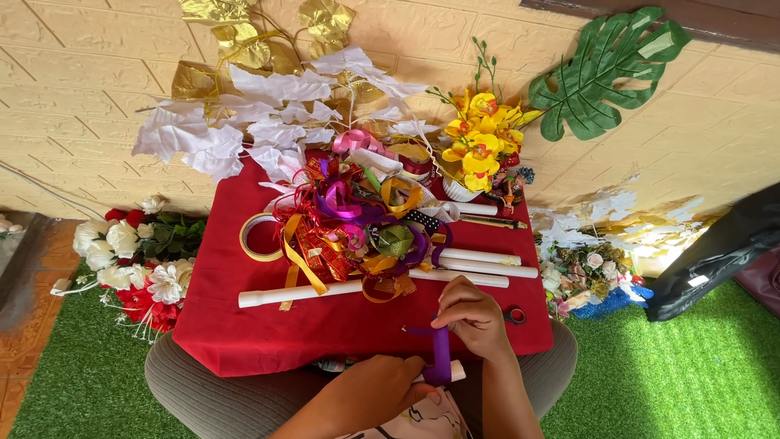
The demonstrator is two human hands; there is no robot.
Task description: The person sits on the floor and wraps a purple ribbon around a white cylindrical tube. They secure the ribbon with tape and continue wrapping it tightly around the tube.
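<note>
Purple ribbon (439, 354) runs between our hands at the near edge of the red cloth (244, 325): right hand (473, 315) pinches its top, left hand (382, 393) grips the white roll (452, 372) it wraps.

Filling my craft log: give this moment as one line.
left hand: holds white tube | right hand: pinches purple ribbon around tube | behind: ribbon pile on red cloth

Purple ribbon (439, 355) wrapped, seemingly, around white tube (455, 371).

Purple ribbon (439, 351) around white tube (452, 372)
</note>
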